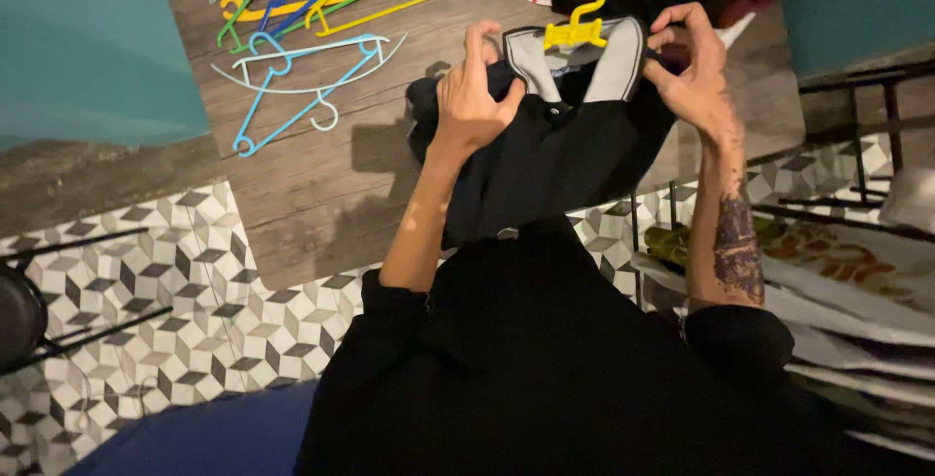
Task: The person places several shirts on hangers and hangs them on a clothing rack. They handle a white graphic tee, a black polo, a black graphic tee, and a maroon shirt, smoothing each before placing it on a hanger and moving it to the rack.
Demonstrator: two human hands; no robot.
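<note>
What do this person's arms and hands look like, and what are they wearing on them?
Both hands, the left hand and the right hand, are bare: no gloves, and no rings that I can make out. Black sleeves are pushed up to about the elbows. The right forearm carries a large dark tattoo running toward the wrist.

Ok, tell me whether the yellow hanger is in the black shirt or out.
In. The yellow hanger sits inside the black shirt's collar, only its hook showing, with both hands at the shoulders.
</note>
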